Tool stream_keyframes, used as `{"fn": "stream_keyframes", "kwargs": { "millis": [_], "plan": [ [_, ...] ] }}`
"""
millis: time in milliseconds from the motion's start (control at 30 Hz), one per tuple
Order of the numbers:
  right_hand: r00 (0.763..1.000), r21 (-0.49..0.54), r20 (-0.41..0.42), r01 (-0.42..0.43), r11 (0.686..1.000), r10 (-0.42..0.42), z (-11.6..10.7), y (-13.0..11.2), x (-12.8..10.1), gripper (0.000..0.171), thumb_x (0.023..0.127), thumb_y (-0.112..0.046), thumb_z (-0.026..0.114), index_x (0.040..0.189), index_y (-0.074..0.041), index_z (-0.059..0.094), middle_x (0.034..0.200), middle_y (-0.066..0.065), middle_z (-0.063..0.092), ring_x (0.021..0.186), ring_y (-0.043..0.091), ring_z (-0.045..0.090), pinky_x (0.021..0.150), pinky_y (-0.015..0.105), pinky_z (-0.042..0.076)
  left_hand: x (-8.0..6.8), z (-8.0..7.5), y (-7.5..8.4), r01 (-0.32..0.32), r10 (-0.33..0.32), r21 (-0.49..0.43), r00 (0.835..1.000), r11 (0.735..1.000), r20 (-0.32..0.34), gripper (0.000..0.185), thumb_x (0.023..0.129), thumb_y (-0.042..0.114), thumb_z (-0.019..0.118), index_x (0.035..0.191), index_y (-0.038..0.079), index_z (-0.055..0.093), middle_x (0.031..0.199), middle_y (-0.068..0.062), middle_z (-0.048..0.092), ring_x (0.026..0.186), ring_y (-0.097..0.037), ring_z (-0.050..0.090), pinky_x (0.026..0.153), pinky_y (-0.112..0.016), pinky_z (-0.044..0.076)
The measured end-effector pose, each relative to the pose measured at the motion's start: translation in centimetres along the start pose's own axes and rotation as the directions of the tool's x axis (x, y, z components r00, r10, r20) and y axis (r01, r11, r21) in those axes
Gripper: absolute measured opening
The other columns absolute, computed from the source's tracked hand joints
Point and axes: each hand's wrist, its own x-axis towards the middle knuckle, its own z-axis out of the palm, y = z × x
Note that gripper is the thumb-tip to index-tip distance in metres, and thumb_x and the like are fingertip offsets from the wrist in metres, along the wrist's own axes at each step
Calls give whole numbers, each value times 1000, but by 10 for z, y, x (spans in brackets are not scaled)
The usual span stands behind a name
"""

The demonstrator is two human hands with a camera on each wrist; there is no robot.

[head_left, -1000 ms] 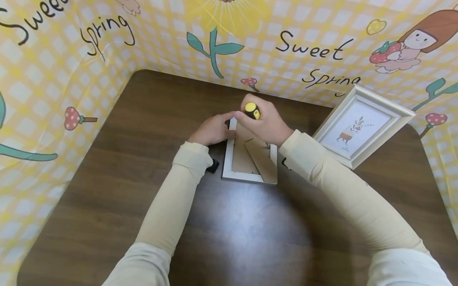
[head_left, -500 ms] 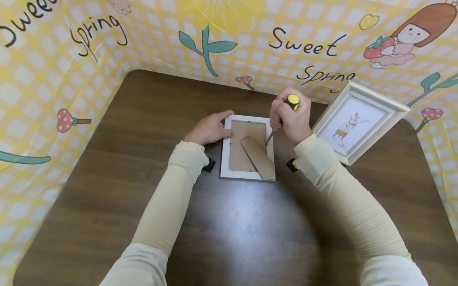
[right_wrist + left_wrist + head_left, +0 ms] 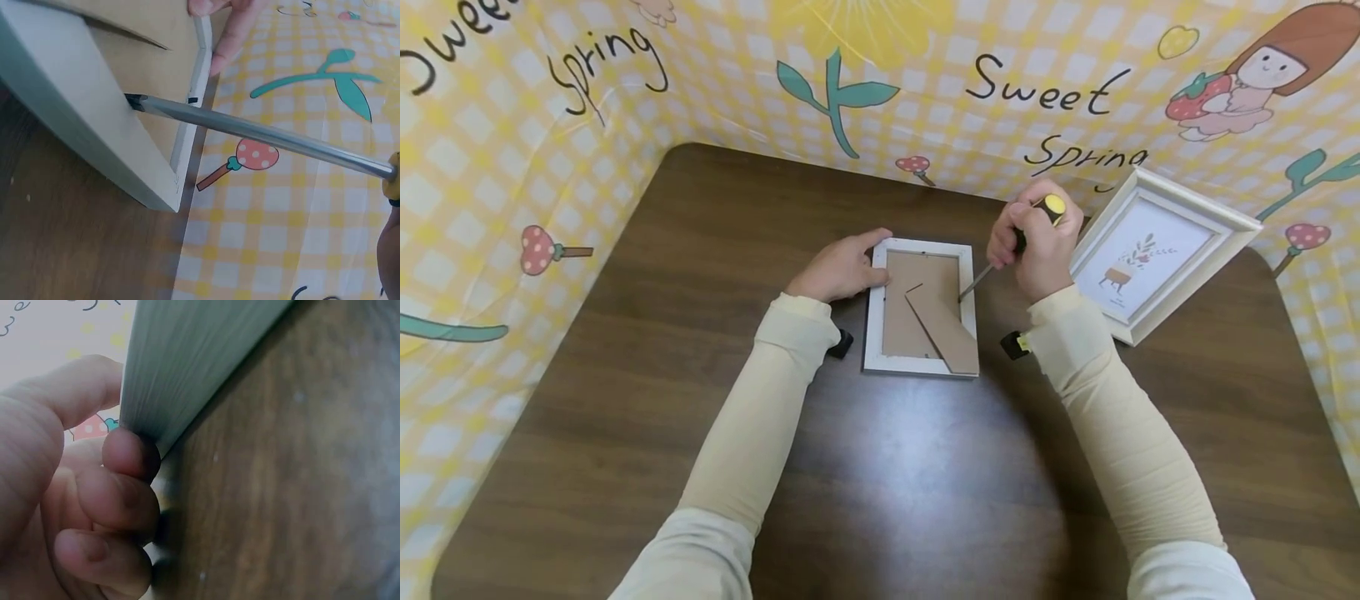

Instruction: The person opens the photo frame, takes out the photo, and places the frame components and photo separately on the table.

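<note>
Frame (image 3: 921,310) lies face-down mid-table (image 3: 880,483), cardboard back up, left hand (image 3: 838,271) gripping its left edge with curled fingers, right hand (image 3: 1033,246) clenched round yellow-capped screwdriver (image 3: 1011,250) whose tip sits at right inner edge; second frame (image 3: 1153,254) stands just right.

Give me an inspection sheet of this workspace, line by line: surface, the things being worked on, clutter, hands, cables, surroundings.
Surface: dark wood-grain table.
Things in hand: white picture frame lying face down, cardboard back up, easel leg showing; screwdriver with its tip at the frame's right inner edge.
Clutter: second frame standing at the right, print facing out.
Hands: left hand holds the face-down frame's left edge; right hand grips the screwdriver.
Cables: nothing seen.
Surroundings: yellow checked cloth printed "Sweet Spring".
</note>
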Motion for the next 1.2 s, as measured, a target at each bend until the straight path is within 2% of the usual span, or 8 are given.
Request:
{"fn": "stream_keyframes", "kwargs": {
  "millis": [167, 300, 500, 700, 867, 967, 1067, 1200],
  "plan": [
    [999, 45, -39, -27, 999, 29, -5, -3, 5, 14, 88, -1, 46, 74, 0, 43, 48, 8, 36, 35, 20, 26, 31, 34, 28, 1, 0, -1, -11, 11, -6, 1000, 1000, 2, 72, 95, 31, 69, 159, 27, 35, 95, -8, 59, 79, -22, 53, 68, -38, 45],
    [998, 160, -59, -20, 987, 29, -7, -13, 7, 20, 92, -11, 59, 81, 0, 47, 55, 11, 35, 41, 21, 26, 36, 34, 33, 1, 1, -4, -1, 1, -18, 1000, 1000, 3, 74, 95, 33, 70, 159, 28, 34, 94, -9, 59, 76, -22, 54, 69, -38, 45],
    [987, 254, -21, -148, 956, 158, 4, -26, -2, 22, 94, -21, 60, 100, -1, 54, 70, 13, 47, 55, 24, 38, 56, 40, 50, 2, 0, -5, 3, -2, -32, 1000, 999, 20, 75, 96, 33, 70, 160, 28, 31, 87, -9, 59, 69, -22, 55, 66, -39, 46],
    [971, 80, 57, -235, 969, 231, 24, -13, -16, 17, 105, -19, 53, 109, -3, 54, 81, 15, 53, 63, 25, 53, 63, 40, 57, 3, 0, -4, 7, -6, -30, 1000, 1000, 21, 75, 97, 34, 68, 161, 30, 30, 86, -7, 59, 67, -21, 54, 68, -40, 46],
    [957, -22, 10, -288, 957, 288, 32, 10, -21, 12, 105, -19, 54, 109, -8, 55, 81, 13, 54, 62, 23, 55, 60, 39, 59, 3, -1, -2, 18, -18, -2, 1000, 1000, 20, 75, 96, 36, 67, 161, 31, 30, 101, -7, 62, 79, -22, 57, 76, -42, 47],
    [934, -54, -55, -355, 933, 352, 30, 19, -17, 14, 104, -21, 58, 108, -8, 54, 80, 14, 53, 60, 22, 55, 57, 38, 58, 4, 0, 0, 15, -15, 33, 1000, 999, 12, 75, 96, 38, 66, 161, 31, 29, 125, -7, 62, 98, -22, 57, 89, -44, 46],
    [894, -82, -105, -445, 892, 436, 24, 27, -10, 21, 102, -23, 63, 108, -7, 52, 79, 14, 53, 58, 22, 56, 55, 37, 58, 4, 0, 0, 6, -7, 66, 1000, 998, 5, 75, 96, 39, 64, 161, 31, 29, 145, -6, 53, 115, -22, 54, 100, -45, 42],
    [813, -100, -147, -579, 809, 563, 14, 38, -2, 27, 99, -26, 67, 110, -7, 52, 82, 15, 54, 58, 22, 60, 57, 36, 58, 3, -1, -1, 0, 0, 81, 1000, 997, 2, 74, 97, 39, 63, 161, 30, 28, 144, -8, 54, 114, -23, 57, 101, -45, 42]
  ]
}}
